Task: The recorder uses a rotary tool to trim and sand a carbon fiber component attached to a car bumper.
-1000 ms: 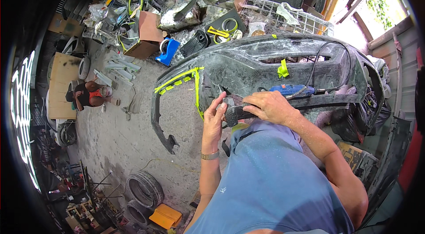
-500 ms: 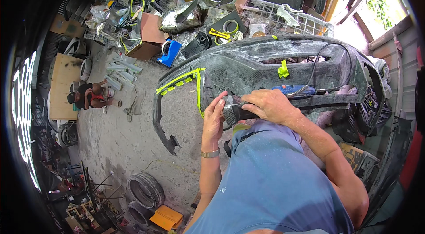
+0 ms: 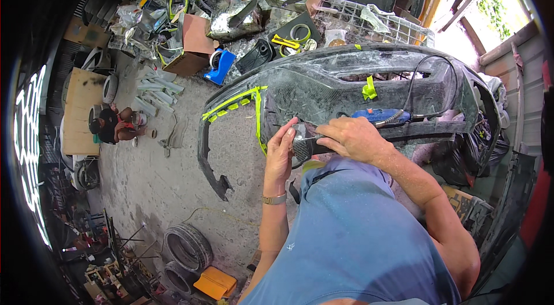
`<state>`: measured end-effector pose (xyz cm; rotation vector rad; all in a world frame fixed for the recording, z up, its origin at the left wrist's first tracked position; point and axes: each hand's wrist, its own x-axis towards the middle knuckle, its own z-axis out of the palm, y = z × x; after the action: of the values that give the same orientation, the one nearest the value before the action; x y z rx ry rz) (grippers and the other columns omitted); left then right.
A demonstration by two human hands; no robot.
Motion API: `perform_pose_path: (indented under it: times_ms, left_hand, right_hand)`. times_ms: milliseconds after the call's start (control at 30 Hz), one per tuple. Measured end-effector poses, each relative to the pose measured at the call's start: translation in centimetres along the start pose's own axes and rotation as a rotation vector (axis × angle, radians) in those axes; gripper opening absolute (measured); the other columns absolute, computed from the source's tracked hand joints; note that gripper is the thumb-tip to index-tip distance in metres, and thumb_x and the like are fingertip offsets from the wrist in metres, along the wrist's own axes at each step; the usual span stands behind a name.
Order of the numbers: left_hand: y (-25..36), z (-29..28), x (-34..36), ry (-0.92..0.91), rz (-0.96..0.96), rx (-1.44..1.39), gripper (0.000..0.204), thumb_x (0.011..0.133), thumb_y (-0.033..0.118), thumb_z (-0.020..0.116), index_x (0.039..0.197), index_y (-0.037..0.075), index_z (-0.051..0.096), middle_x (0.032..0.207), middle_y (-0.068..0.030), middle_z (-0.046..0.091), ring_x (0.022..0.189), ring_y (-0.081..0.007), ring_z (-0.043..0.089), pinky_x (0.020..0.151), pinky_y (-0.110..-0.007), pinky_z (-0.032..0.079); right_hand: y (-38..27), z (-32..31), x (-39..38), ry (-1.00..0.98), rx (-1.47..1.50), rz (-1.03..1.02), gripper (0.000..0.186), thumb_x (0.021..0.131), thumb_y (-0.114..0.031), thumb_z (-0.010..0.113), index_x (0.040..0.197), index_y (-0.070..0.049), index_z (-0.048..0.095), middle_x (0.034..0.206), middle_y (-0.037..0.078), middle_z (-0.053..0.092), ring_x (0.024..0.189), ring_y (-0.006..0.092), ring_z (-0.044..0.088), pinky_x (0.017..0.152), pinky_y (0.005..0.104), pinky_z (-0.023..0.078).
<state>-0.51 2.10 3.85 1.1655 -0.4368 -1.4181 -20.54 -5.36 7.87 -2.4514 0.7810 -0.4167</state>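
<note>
A dusty black car bumper [image 3: 323,94] lies in front of me, with yellow-green tape on its left end. At its near edge, a small dark grey piece with a mesh-like pattern [image 3: 302,147] sits between my hands. Fingers of my left hand [image 3: 279,152] are closed at the left side of this piece. My right hand [image 3: 353,137] bends over the near edge just right of it, its fingers curled and its fingertips partly hidden. A blue rotary power tool [image 3: 374,115] with a flexible shaft rests on the bumper beyond my right hand.
A cluttered bench behind the bumper bears a cardboard box [image 3: 193,45], a blue tape dispenser [image 3: 220,66] and a wire rack [image 3: 398,28]. Another person [image 3: 112,125] sits low at the left. Tyres [image 3: 187,247] lie lower left; a black bag [image 3: 456,161] hangs at the right.
My right fingertips have shifted slightly right, showing more of the grey piece. My left hand stays nearly in place. The other person at the left has bent forward and lowered their arms.
</note>
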Motion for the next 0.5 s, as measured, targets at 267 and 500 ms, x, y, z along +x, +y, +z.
perform_pose_path:
  times_ms: [267, 500]
  left_hand:
    - [-0.5, -0.3, 0.2, -0.024, 0.008, 0.011, 0.037, 0.099, 0.018, 0.060, 0.132, 0.000, 0.058, 0.093, 0.0029, 0.066, 0.069, 0.0004, 0.053, 0.060, -0.017, 0.043]
    - [-0.3, 0.0, -0.2, -0.027, 0.015, 0.036, 0.037, 0.098, 0.017, 0.060, 0.132, 0.001, 0.058, 0.085, 0.0060, 0.062, 0.063, 0.0011, 0.045, 0.055, -0.017, 0.035]
  right_hand:
    - [-0.2, 0.1, -0.1, 0.007, -0.036, 0.001, 0.027, 0.092, -0.036, 0.061, 0.105, -0.012, 0.063, 0.081, 0.008, 0.063, 0.078, 0.0287, 0.067, 0.064, 0.0411, 0.053]
    - [-0.1, 0.4, -0.3, 0.016, -0.024, 0.013, 0.027, 0.092, -0.036, 0.061, 0.106, -0.012, 0.063, 0.081, 0.008, 0.063, 0.078, 0.0290, 0.067, 0.064, 0.0412, 0.053]
